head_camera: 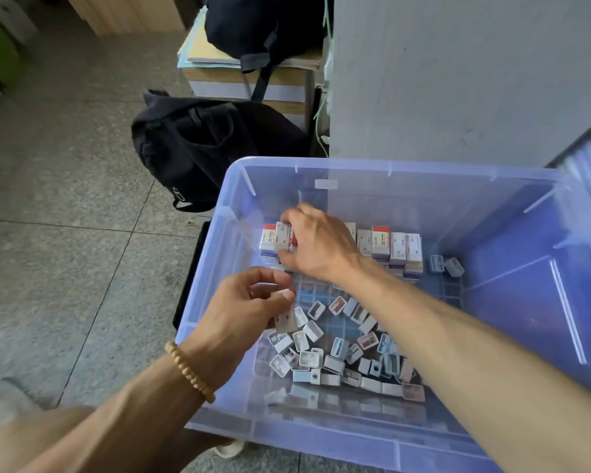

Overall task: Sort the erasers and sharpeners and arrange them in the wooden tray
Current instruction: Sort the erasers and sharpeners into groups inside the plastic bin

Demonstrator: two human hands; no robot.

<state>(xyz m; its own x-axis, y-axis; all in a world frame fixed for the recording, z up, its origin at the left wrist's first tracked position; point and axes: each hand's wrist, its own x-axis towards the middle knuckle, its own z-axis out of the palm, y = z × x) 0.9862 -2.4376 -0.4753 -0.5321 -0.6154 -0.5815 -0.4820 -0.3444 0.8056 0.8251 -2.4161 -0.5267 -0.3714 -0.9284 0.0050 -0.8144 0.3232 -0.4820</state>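
Note:
A clear blue plastic bin (372,438) sits on the floor. Boxed erasers (396,247) stand in a row along its far side. Several small sharpeners (335,349) lie loose in a heap on the bin's bottom, and two more sharpeners (446,265) lie apart at the right end of the row. My right hand (316,245) reaches across and grips an eraser (282,237) at the left end of the row. My left hand (249,308) hovers over the heap and pinches a small white piece (285,320), whose kind I cannot make out. No wooden tray is in view.
A black backpack (198,145) lies on the tiled floor just behind the bin. A second dark bag (263,25) rests on stacked papers and boxes (219,73) farther back. A grey cabinet wall (458,80) rises behind the bin at the right.

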